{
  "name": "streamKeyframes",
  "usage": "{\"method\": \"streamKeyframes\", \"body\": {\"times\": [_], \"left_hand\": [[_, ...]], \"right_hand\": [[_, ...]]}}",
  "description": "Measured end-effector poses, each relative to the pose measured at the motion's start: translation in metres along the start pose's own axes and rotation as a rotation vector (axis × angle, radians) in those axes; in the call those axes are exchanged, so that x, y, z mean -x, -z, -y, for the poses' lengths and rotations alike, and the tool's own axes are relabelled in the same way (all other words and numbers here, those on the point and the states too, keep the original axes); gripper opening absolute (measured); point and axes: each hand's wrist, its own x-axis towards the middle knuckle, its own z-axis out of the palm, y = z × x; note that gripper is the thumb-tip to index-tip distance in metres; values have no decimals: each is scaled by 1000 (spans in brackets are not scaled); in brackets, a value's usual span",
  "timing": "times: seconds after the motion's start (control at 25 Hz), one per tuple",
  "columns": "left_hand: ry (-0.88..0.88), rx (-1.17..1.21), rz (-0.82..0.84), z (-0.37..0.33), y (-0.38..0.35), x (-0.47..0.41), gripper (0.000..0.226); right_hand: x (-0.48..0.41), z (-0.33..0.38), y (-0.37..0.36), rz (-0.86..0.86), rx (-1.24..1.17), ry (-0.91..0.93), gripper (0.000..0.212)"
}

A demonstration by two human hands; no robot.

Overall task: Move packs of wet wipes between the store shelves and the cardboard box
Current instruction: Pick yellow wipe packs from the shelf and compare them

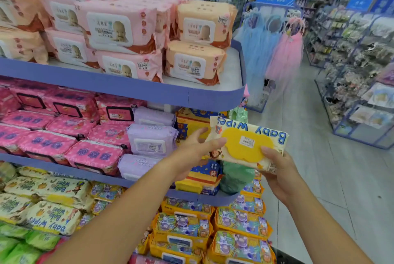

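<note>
Pack of baby wipes (247, 146) is held in the air before the blue shelves (119, 90), between both hands; left hand (191, 150) pinches its left end, right hand (279, 169) grips its lower right corner; I would support both ends, since the soft glossy film can sag and slip; the yellow lid (234, 146) looks flat and stiff; no cardboard box shows.

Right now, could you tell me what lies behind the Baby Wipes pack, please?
Partly visible: a green pack and yellow-blue packs on the shelf; the Baby Wipes pack covers the rest.
</note>
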Motion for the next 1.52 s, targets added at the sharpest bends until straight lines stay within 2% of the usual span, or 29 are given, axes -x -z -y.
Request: {"method": "streamKeyframes", "body": {"times": [0.12, 0.2, 0.32, 0.52, 0.64, 0.68, 0.76, 0.84, 0.88, 1.04, 1.16, 1.2, 1.36, 1.52], "left_hand": [[14, -67, 56, 1, 29, 12, 71], [-7, -102, 14, 1, 46, 23, 51], [-42, -88, -24, -2, 67, 47, 57], [-130, -95, -124, -25, 86, 108, 45], [-190, -130, -178, -52, 88, 149, 52], [-215, -138, -204, -61, 89, 162, 44], [-253, -147, -255, -77, 92, 185, 34], [-276, -162, -293, -89, 97, 204, 47], [-290, -160, -308, -94, 97, 214, 52], [-342, -160, -316, -112, 108, 249, 53], [-386, -203, -312, -122, 124, 275, 24], [-395, -201, -312, -123, 131, 285, 22], [-366, -198, -327, -101, 187, 332, 29], [-242, -107, -375, -37, 277, 378, 37]], "right_hand": [[12, -19, -28, 17, 54, -6, 102], [18, -28, -48, 20, 73, -9, 110], [28, -35, -77, 36, 68, -10, 114], [50, -17, -122, 165, 62, 27, 112], [62, -1, -147, 263, 71, 61, 106], [66, 5, -157, 293, 64, 74, 104], [74, 17, -176, 339, 65, 98, 95], [85, 29, -193, 370, 73, 114, 73], [90, 34, -200, 386, 81, 118, 70], [115, 50, -231, 406, 78, 154, 103], [131, 54, -257, 440, 99, 191, 100], [135, 52, -267, 446, 118, 198, 99], [159, 17, -320, 476, 188, 184, 96], [188, -85, -387, 457, 224, 45, 82]]}}
